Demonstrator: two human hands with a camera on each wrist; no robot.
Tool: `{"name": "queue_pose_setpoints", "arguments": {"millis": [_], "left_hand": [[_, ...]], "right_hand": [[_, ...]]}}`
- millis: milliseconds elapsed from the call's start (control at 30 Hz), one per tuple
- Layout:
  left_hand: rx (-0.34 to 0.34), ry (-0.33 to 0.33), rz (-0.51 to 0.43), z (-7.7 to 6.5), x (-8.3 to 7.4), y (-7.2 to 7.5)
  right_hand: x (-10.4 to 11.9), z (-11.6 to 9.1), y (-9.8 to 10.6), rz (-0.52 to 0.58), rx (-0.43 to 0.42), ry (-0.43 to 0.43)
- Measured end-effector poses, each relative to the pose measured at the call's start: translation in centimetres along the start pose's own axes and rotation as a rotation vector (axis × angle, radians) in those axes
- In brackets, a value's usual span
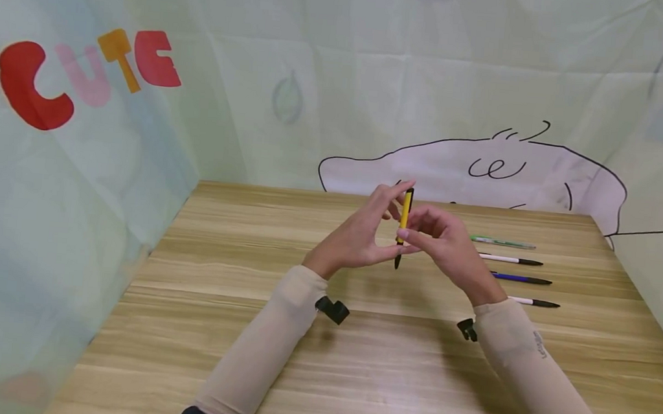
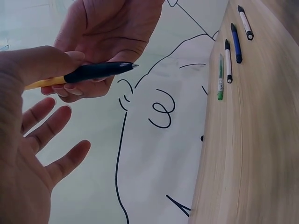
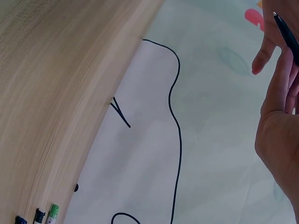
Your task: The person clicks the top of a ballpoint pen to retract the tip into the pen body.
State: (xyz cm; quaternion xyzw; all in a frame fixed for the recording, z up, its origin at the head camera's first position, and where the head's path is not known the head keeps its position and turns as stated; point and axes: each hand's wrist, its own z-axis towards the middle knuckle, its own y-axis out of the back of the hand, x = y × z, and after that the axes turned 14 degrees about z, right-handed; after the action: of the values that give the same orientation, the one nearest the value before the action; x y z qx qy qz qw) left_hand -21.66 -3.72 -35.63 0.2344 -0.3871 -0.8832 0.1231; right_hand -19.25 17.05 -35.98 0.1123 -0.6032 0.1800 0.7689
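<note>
A yellow pen with a black clip and black grip [image 1: 405, 216] stands nearly upright above the table, tip down. My right hand [image 1: 451, 246] pinches its barrel between thumb and fingers. My left hand [image 1: 358, 235] reaches around it from the left, index fingertip at the top end and thumb alongside the grip. In the left wrist view the metal point shows at the end of the black grip [image 2: 100, 71], and the left hand's other fingers [image 2: 56, 126] are spread off the pen. The right wrist view catches only the black tip part [image 3: 286, 35] at its edge.
On the wooden table [image 1: 353, 371], right of the hands, several pens lie in a column: a green one [image 1: 504, 242], a white one with black end [image 1: 508, 260], a blue one [image 1: 521, 278] and another white one [image 1: 534, 302]. A printed cloth backdrop [image 1: 330, 70] borders the table.
</note>
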Motion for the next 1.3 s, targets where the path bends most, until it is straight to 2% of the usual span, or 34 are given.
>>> {"name": "queue_pose_setpoints", "arguments": {"millis": [400,767,1167,1300], "left_hand": [[0.012,-0.003,-0.007,-0.16,-0.03,-0.05],[0.037,0.022,-0.024,-0.03,-0.12,0.11],[0.029,0.011,-0.029,0.06,-0.19,0.03],[0.034,0.031,-0.045,0.02,-0.3,-0.1]], "right_hand": [[0.05,-0.05,0.07,-0.005,-0.011,0.011],[0.06,0.09,-0.27,0.024,-0.031,0.06],[0.08,-0.05,-0.24,0.021,-0.047,0.052],[0.14,-0.09,-0.26,0.022,-0.048,0.058]]}}
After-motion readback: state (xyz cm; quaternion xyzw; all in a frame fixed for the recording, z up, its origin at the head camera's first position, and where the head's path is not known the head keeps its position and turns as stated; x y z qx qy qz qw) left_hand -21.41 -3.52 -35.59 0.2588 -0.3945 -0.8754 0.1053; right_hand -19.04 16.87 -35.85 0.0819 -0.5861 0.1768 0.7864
